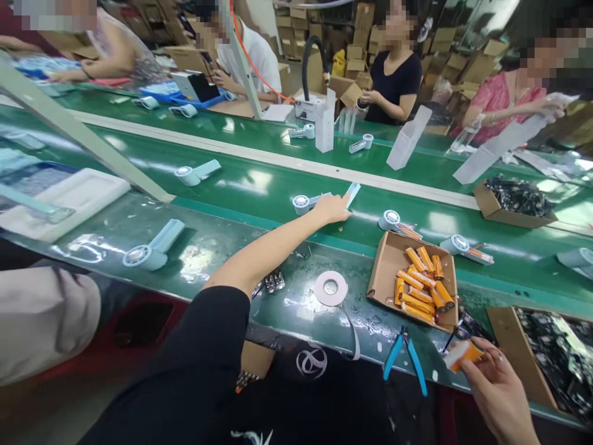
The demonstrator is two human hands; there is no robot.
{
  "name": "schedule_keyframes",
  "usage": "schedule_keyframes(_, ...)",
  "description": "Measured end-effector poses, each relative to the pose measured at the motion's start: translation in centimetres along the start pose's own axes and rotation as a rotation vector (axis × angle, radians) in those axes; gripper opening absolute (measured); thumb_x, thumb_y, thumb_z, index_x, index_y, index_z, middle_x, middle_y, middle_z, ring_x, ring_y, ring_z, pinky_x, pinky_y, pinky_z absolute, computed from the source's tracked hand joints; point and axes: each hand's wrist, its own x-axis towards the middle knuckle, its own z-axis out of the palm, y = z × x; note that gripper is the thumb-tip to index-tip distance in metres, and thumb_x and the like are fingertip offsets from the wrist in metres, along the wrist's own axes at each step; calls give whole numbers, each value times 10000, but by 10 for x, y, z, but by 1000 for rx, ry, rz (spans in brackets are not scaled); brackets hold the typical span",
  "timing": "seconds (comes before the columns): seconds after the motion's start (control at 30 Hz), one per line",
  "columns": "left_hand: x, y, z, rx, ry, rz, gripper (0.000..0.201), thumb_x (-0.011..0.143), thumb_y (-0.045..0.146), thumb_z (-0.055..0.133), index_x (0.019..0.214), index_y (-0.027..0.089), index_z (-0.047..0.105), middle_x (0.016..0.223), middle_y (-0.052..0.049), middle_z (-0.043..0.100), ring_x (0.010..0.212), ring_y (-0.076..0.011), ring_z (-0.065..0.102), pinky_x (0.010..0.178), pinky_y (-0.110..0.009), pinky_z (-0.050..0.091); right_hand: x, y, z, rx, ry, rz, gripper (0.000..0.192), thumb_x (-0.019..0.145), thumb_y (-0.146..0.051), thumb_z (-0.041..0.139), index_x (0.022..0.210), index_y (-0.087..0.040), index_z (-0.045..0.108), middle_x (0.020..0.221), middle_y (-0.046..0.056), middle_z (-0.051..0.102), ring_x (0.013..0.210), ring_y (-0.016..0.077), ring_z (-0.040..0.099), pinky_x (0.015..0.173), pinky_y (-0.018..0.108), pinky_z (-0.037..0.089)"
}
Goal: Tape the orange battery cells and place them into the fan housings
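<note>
My left hand (pixel 332 208) is stretched far out over the green conveyor belt (pixel 259 185), its fingers closed on the pale blue handle of a small handheld fan (pixel 308 201) lying there. My right hand (pixel 495 389) stays low at the near right edge, holding an orange battery cell (pixel 463 355) with dark wires attached. An open cardboard box (pixel 386 262) with several orange battery cells (pixel 424 281) sits between the hands. Blue-handled cutters (pixel 407 361) lie beside my right hand.
A white tape roll (pixel 330 288) lies near the box. More pale blue fans (pixel 151 250) sit along the belt. Cardboard boxes of dark parts (pixel 516 201) stand right. Several people work across the belt, with white cartons (pixel 325 123) before them. A white foam tray (pixel 69 198) sits left.
</note>
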Motion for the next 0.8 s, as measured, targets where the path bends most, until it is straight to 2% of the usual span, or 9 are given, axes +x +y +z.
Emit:
schedule_keyframes(0.07,-2,-8,-3,-14,-29,72,608,1025,482,645,1518,136,560,1275,-204,727,1114,-329,715,942,-387,549,6,-8,7,16,-38,-62,521,542,-436,1073,989,-300,842,889,95,821,696,290,797,602,352,685)
schedule_keyframes(0.17,-11,-14,-4,-32,-66,238,365,921,247,747,1285,225,730,1335,-136,731,1215,-290,679,971,-338,535,16,-33,34,24,-88,-200,469,545,-414,1069,944,-294,855,915,109,829,737,323,812,601,384,700)
schedule_keyframes(0.27,-20,-18,0,-40,-82,337,255,810,56,727,995,219,791,1334,-118,748,1351,-292,601,1026,-332,510,31,-66,69,-13,-108,-354,451,545,-411,1068,918,-268,859,898,93,828,670,276,781,566,360,682)
schedule_keyframes(0.37,-16,-20,3,-68,-106,353,205,762,55,735,884,208,795,1203,-110,798,1267,-284,640,1019,-325,499,59,-98,117,-44,-204,-479,477,620,-441,1034,1013,-239,853,935,80,830,729,260,783,653,379,693)
schedule_keyframes(0.47,-2,-24,0,-131,-148,333,125,811,166,747,887,238,815,1042,-40,829,1048,-224,716,902,-268,499,99,-121,179,-83,-354,-526,527,777,-496,921,1205,-212,807,970,64,830,807,251,802,791,407,690)
schedule_keyframes(0.53,6,-27,-3,-180,-153,301,126,869,239,723,941,253,825,1025,-7,833,966,-192,733,822,-239,488,126,-129,220,-251,-460,-540,523,884,-497,806,1300,-183,761,1006,73,835,885,254,816,870,410,675)
schedule_keyframes(0.6,9,-27,-4,-220,-121,262,174,923,259,675,1013,251,823,1079,-7,832,977,-182,740,807,-231,485,149,-131,256,-494,-530,-553,461,966,-441,708,1335,-166,739,1069,96,841,965,257,817,909,388,656)
schedule_keyframes(0.7,7,-22,2,-253,-68,217,205,980,242,634,1103,237,799,1113,-28,815,1015,-185,732,869,-251,507,167,-128,290,-766,-569,-569,334,1003,-322,675,1296,-193,768,1112,95,845,1029,257,806,932,341,623)
schedule_keyframes(0.8,5,-14,11,-274,-56,203,183,1044,284,640,1152,191,755,1119,-52,782,1027,-193,715,954,-334,549,170,-125,301,-955,-597,-584,318,1007,-261,693,1313,-240,775,1098,72,848,1053,268,796,954,324,591)
